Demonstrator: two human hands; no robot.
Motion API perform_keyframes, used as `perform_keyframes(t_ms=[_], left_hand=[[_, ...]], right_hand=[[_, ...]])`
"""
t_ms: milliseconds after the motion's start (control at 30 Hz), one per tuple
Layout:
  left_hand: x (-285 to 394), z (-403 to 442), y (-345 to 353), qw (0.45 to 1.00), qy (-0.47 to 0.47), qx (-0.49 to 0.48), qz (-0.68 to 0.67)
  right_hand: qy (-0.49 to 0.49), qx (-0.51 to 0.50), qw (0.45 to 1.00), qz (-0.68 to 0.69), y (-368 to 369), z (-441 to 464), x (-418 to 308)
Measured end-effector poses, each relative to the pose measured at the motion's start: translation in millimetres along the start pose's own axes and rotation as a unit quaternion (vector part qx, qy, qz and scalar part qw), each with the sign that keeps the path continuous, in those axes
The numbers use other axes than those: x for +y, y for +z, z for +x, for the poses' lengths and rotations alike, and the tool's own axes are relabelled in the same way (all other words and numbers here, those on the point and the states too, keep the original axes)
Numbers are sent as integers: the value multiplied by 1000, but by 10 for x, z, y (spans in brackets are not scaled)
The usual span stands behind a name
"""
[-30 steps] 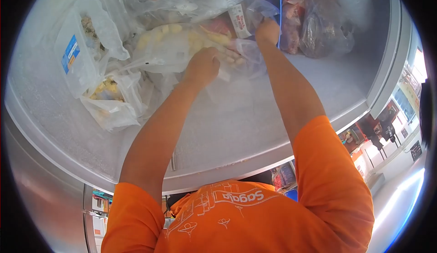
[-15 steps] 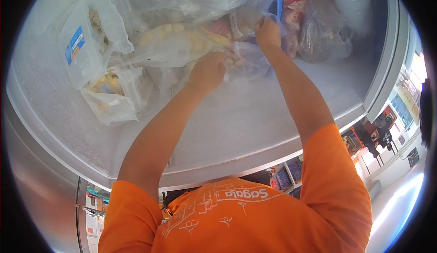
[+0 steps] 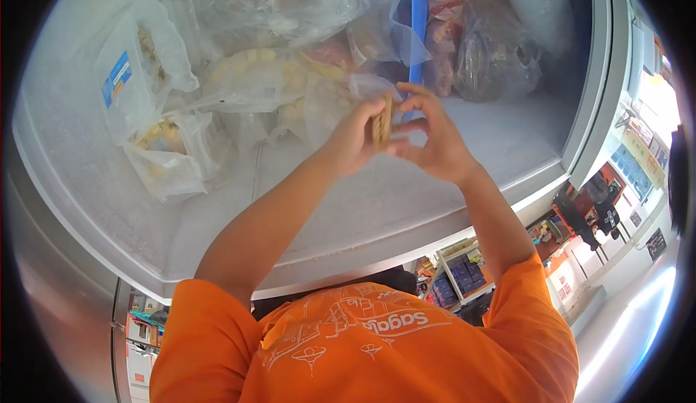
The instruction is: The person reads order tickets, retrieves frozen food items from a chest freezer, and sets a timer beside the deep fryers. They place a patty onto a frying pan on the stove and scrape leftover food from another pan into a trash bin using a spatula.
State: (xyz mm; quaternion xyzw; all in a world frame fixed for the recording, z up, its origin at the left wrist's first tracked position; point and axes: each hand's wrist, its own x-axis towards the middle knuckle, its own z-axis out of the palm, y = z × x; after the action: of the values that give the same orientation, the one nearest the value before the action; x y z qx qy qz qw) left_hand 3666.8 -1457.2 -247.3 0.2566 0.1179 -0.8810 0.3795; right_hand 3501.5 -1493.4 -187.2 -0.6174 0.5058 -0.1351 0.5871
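Note:
Over the front part of the chest freezer (image 3: 435,207), my left hand (image 3: 353,140) pinches a flat brown food piece (image 3: 383,121) that stands on edge and shows a ridged side. Its exact kind cannot be made out. My right hand (image 3: 440,142) is just to the right of the piece, fingers spread and curved toward it; whether a fingertip touches it is unclear. Behind my hands lie clear bags with pale round pieces (image 3: 250,62) and a bag with yellow and red contents (image 3: 326,62).
A blue divider (image 3: 418,33) splits the freezer; right of it lie red-and-white packs (image 3: 444,11) and a tied clear bag (image 3: 496,55). Opened white bags (image 3: 170,145) lie at the left. The freezer's rim (image 3: 348,265) runs close to my body.
Both hands have come away from the bags toward the front and closer together. The brown piece now shows in my left hand. My right hand has let go of the clear bag by the divider.

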Motion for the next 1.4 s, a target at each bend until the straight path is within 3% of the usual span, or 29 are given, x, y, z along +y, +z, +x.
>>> perform_keyframes(t_ms=[67, 100, 133, 200, 267, 300, 367, 433, 500, 567, 600, 633, 700, 767, 800, 867, 967, 1000, 1067, 1100, 1167, 1200, 1233, 1267, 1300, 1333, 1367, 1400], left_hand=[[-93, -243, 60, 999, -48, 11, -20], [-173, -341, 55, 994, -79, 72, -7], [-226, -429, 69, 985, -109, 132, 5], [-313, -572, 95, 981, -115, 150, 40], [-250, -654, 364, 956, -65, 254, 130], [-264, -684, 360, 956, -64, 255, 132], [-326, -712, 286, 922, -29, 247, 295], [-460, -665, 182, 921, -17, 270, 279], [-501, -598, 64, 921, -4, 291, 259], [-272, -513, 73, 907, -40, 416, -44], [-232, -536, 133, 908, -42, 414, -45], [-173, -546, 206, 920, -53, 387, -18], [-132, -583, 206, 930, -67, 362, 5], [-51, -610, 107, 895, -64, 406, 173], [-28, -659, -23, 893, -64, 410, 171], [29, -785, -371, 856, -59, 378, 349], [180, -986, -606, 831, -115, 398, 371], [173, -1049, -726, 829, -118, 404, 369], [88, -1123, -1001, 736, -4, 404, 543], [44, -1126, -1110, 737, -5, 407, 539], [0, -1070, -1223, 716, 54, 150, 680], [31, -1014, -1102, 719, 55, 148, 677], [107, -925, -865, 738, -70, 127, 659], [145, -886, -737, 746, -197, 102, 628], [148, -884, -754, 749, -197, 101, 624], [164, -873, -784, 670, -231, 66, 702], [179, -876, -815, 582, -260, 33, 770], [167, -930, -901, 585, -258, 35, 768]], right_hand=[[-7, -53, 997, -54, -4, -108, -140], [-12, -105, 988, -114, -2, -156, -188], [-13, -105, 988, -109, 31, -188, -181], [-62, -97, 989, -92, 148, -240, -178], [-54, -97, 989, -99, 243, -284, -256], [-43, -100, 988, -108, 282, -294, -287], [-40, -101, 989, -95, 318, -284, -300], [-36, -101, 991, -84, 337, -312, -268], [-32, -70, 995, -58, 375, -392, -159], [-32, -50, 995, -75, 443, -419, -59], [-33, -29, 995, -88, 455, -419, -35], [-34, -28, 995, -92, 404, -344, -2], [2, 76, 988, -138, 260, -81, 129], [-52, 214, 945, -242, 42, 281, 388], [-46, 235, 935, -262, -33, 476, 457], [-39, 255, 926, -277, -121, 846, 701], [1, 247, 931, -267, -12, 1061, 1029], [-37, 192, 890, -411, 37, 1065, 1077], [-105, 128, 862, -480, 220, 1085, 859], [-131, 122, 893, -413, 390, 1018, 726], [-158, -116, 913, -357, 790, 847, 757], [-193, -187, 909, -319, 959, 727, 706], [-226, -257, 897, -280, 1053, 658, 661], [-224, -260, 896, -283, 1034, 664, 577], [-88, -361, 850, -373, 994, 672, 491], [48, -447, 771, -451, 967, 683, 434], [47, -450, 768, -454, 908, 713, 492], [122, -464, 736, -477, 818, 756, 601]])
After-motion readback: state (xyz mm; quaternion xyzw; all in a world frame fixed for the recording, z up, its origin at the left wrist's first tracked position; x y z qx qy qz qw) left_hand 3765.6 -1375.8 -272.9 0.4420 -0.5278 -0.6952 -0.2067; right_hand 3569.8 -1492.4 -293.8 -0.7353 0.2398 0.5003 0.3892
